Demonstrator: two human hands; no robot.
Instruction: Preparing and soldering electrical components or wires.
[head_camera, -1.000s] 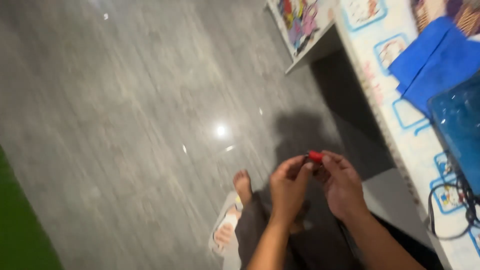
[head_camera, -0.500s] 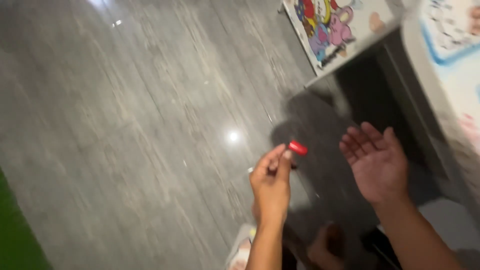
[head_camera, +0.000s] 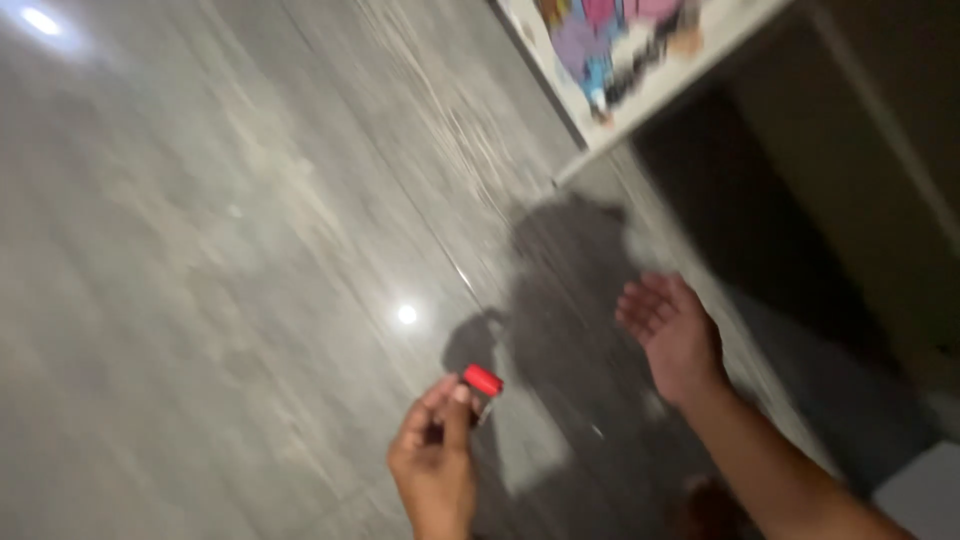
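Left hand (head_camera: 432, 465) pinches a small red piece (head_camera: 482, 380) at the fingertips, low centre of the view, above the grey tiled floor (head_camera: 200, 250). Piece pokes out up and to the right of the fingers, long axis tilted toward the right hand (head_camera: 672, 335). Right hand is released, palm up, fingers spread, holding nothing, well apart to the right and slightly higher. Colourful patterned panel (head_camera: 620, 45) sits at top right. Frame is motion-blurred, so I can't tell what the piece is.

Grey polished tile floor (head_camera: 220, 260) extends below and beyond the fingers (head_camera: 455, 400). A colourful panel (head_camera: 625, 50) stands on it, well apart, past the fingertips.
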